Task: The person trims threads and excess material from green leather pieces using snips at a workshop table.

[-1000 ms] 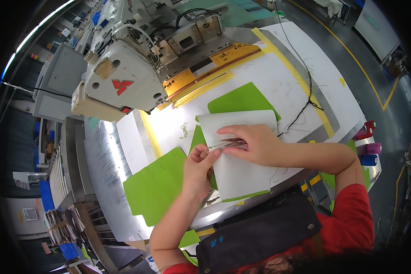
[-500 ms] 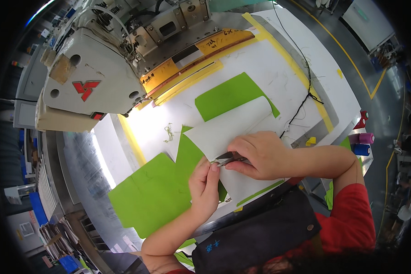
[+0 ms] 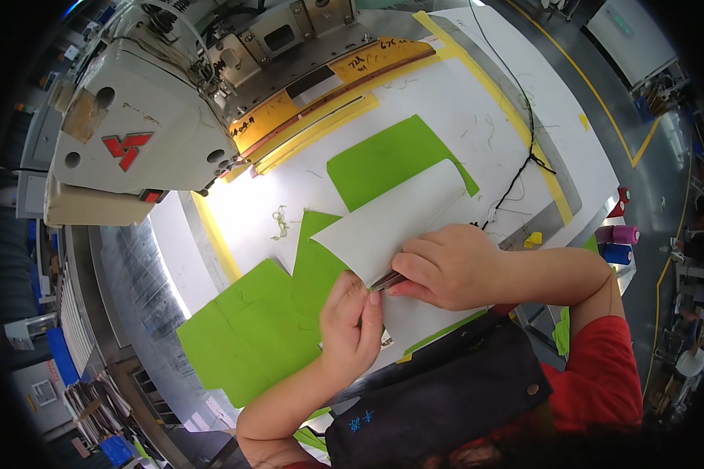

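My right hand (image 3: pixel 455 267) is closed around dark thread snips (image 3: pixel 389 280), mostly hidden by my fingers, their tip close to my left fingertips. With thumb and forefinger pressed together, my left hand (image 3: pixel 350 324) pinches the edge of a green piece with a white back (image 3: pixel 395 223). Its white side faces up and its far part is curled over. Whether the blades touch a thread cannot be made out. Other green pieces lie around it: one behind (image 3: pixel 391 156) and a larger one (image 3: pixel 250 332) to the left, near my left forearm.
A large sewing machine head (image 3: pixel 137 125) stands at the far left, beside a metal clamp with an orange strip (image 3: pixel 368 62). Yellow tape (image 3: pixel 516 117) borders the white work surface. Loose green threads (image 3: pixel 279 224), a black cord (image 3: pixel 532 133) and thread spools (image 3: pixel 624 234) lie about.
The snips have moved in against my left fingertips, and less of their blades shows. My left hand has shifted slightly down. The whole view has shifted a little.
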`<action>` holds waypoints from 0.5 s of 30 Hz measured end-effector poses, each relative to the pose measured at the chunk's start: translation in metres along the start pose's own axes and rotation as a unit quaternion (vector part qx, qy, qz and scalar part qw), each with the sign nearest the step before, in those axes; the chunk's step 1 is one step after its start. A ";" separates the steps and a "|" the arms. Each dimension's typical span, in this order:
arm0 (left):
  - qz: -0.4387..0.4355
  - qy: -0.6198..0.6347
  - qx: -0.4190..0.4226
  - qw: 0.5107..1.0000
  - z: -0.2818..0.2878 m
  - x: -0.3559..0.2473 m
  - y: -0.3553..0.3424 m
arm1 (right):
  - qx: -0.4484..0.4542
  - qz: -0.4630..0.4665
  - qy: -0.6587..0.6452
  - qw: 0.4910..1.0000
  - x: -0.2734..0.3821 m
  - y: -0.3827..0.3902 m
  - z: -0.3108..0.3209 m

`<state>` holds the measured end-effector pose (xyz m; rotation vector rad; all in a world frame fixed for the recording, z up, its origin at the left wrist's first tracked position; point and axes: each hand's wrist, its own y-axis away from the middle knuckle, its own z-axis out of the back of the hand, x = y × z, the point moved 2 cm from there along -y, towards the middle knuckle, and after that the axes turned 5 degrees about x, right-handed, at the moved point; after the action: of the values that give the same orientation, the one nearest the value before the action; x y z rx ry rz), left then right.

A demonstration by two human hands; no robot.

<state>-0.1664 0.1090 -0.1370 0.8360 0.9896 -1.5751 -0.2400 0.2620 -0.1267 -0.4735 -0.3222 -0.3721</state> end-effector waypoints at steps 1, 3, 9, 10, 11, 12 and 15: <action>-0.006 -0.014 0.004 1.000 0.000 0.001 0.001 | -0.003 -0.001 -0.001 1.000 0.001 0.000 0.001; -0.006 -0.012 -0.002 1.000 -0.001 0.001 0.001 | -0.007 -0.002 -0.003 1.000 0.001 0.000 0.000; -0.012 -0.009 -0.018 1.000 -0.004 -0.003 0.001 | -0.003 -0.024 -0.022 0.999 0.004 0.003 -0.005; -0.008 -0.004 -0.024 1.000 -0.004 -0.003 0.002 | -0.002 -0.030 -0.028 0.999 0.005 0.003 -0.005; -0.009 -0.004 -0.023 1.000 -0.004 -0.003 0.002 | -0.001 -0.037 -0.033 0.999 0.006 0.002 -0.005; -0.014 -0.007 -0.027 1.000 -0.005 -0.002 0.002 | -0.001 -0.037 -0.033 0.999 0.007 0.002 -0.004; -0.019 -0.015 -0.026 0.999 -0.004 -0.002 0.002 | 0.014 -0.050 -0.037 0.998 0.007 0.002 -0.001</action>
<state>-0.1642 0.1130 -0.1372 0.7590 1.0265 -1.5836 -0.2324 0.2609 -0.1259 -0.4445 -0.4228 -0.4467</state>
